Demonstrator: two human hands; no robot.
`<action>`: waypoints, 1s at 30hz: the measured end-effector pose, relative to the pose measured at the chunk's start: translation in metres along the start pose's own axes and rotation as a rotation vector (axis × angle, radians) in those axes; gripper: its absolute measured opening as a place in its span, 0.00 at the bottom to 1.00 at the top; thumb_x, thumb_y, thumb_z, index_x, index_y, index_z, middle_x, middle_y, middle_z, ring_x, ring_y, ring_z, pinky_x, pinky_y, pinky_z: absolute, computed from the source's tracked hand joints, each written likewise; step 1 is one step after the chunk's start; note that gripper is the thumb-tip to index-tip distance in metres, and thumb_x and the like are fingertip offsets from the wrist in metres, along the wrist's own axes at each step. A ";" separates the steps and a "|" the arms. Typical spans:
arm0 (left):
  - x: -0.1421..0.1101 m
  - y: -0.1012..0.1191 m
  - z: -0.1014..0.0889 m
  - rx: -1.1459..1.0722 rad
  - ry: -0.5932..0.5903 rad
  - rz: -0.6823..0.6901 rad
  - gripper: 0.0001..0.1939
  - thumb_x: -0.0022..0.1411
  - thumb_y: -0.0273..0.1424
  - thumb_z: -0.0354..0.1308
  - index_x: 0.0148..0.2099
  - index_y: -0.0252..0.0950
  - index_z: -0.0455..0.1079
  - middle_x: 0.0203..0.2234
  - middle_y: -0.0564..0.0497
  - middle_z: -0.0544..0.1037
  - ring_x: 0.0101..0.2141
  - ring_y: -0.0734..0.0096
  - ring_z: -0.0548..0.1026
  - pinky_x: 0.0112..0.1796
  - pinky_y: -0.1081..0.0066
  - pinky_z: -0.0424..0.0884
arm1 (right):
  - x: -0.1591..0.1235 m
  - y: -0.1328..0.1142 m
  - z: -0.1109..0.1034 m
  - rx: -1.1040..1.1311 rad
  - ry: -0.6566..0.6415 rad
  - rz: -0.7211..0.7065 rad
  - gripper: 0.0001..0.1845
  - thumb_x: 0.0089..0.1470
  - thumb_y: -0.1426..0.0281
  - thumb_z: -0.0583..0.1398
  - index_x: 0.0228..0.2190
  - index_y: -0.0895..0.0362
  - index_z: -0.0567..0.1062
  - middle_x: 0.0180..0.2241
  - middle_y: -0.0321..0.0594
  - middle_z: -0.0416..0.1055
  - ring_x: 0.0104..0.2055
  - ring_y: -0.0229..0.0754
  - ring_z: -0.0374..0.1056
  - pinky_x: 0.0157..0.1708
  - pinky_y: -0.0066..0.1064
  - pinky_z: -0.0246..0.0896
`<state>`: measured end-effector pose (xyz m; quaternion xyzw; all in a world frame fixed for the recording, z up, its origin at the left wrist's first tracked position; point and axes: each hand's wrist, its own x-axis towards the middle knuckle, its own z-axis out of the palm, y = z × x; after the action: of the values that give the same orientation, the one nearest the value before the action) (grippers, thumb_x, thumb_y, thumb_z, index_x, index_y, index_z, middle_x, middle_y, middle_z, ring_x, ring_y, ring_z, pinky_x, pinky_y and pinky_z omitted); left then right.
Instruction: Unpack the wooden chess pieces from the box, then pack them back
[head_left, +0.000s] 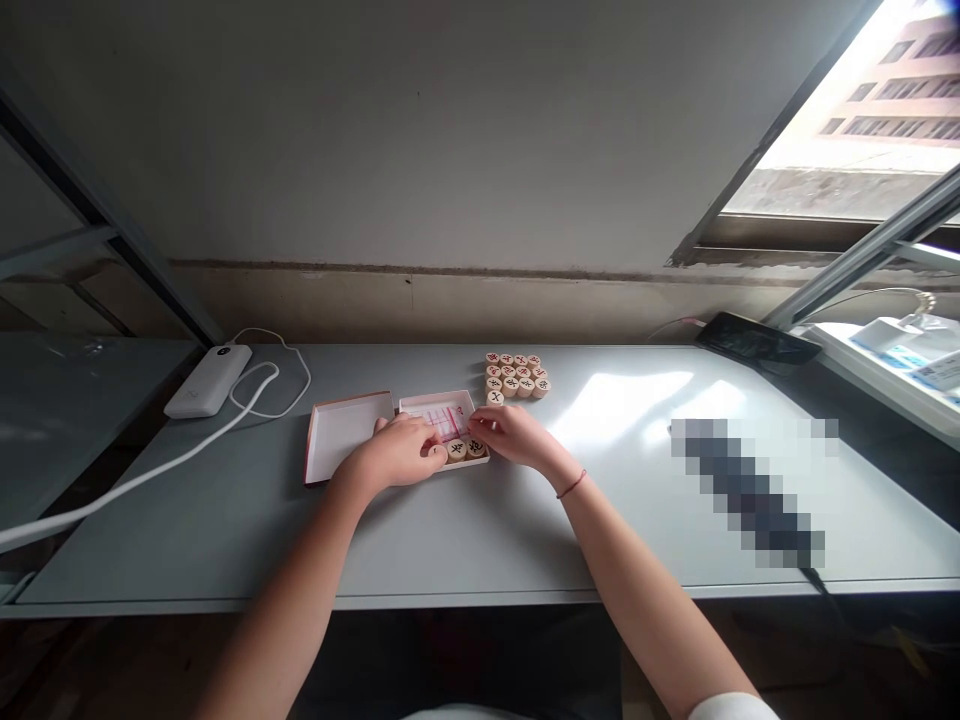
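A white power bank (pixel 210 382) sits near the bench's (pixel 510 540) back left corner. Over the shallow box (pixel 409 405), the left hand (pixel 397 452) is loosely curved, its grip hidden; a few round pieces (pixel 457 450) line the box's front. The right hand's (pixel 517 437) fingertips bunch there, contents unclear. Over a dozen rowed pieces (pixel 511 384) sit outside, toward the back edge; a window (pixel 840 160) lights the right.
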<state>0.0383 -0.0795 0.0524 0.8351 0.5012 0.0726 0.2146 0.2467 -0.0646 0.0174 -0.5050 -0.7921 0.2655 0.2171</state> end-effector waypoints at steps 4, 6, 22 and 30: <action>-0.001 0.000 -0.005 -0.030 -0.070 -0.032 0.09 0.57 0.35 0.51 0.26 0.40 0.66 0.23 0.55 0.76 0.30 0.64 0.73 0.42 0.63 0.65 | 0.000 0.001 -0.003 0.046 -0.026 0.031 0.13 0.57 0.66 0.54 0.29 0.56 0.76 0.26 0.36 0.72 0.25 0.35 0.59 0.26 0.27 0.52; 0.000 0.002 -0.007 -0.052 -0.004 -0.031 0.08 0.57 0.35 0.52 0.27 0.40 0.65 0.24 0.56 0.77 0.30 0.66 0.73 0.43 0.63 0.65 | 0.000 -0.001 -0.007 0.145 -0.026 0.047 0.13 0.57 0.65 0.54 0.31 0.57 0.76 0.27 0.37 0.72 0.26 0.35 0.60 0.26 0.27 0.54; 0.014 0.008 0.006 -0.635 0.562 0.001 0.08 0.60 0.36 0.58 0.40 0.39 0.69 0.37 0.51 0.79 0.37 0.70 0.77 0.41 0.70 0.74 | -0.008 0.010 -0.042 0.224 0.197 0.281 0.14 0.50 0.62 0.59 0.36 0.56 0.78 0.32 0.41 0.76 0.30 0.40 0.67 0.27 0.30 0.59; 0.017 0.003 0.011 -0.563 0.588 0.010 0.14 0.60 0.27 0.57 0.49 0.40 0.70 0.40 0.50 0.77 0.37 0.73 0.76 0.41 0.72 0.74 | -0.011 0.034 -0.043 -0.043 0.208 0.409 0.07 0.50 0.65 0.59 0.31 0.54 0.73 0.32 0.40 0.75 0.27 0.40 0.67 0.24 0.29 0.57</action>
<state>0.0521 -0.0692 0.0425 0.6897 0.4975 0.4440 0.2821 0.3008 -0.0538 0.0281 -0.6843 -0.6520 0.2333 0.2283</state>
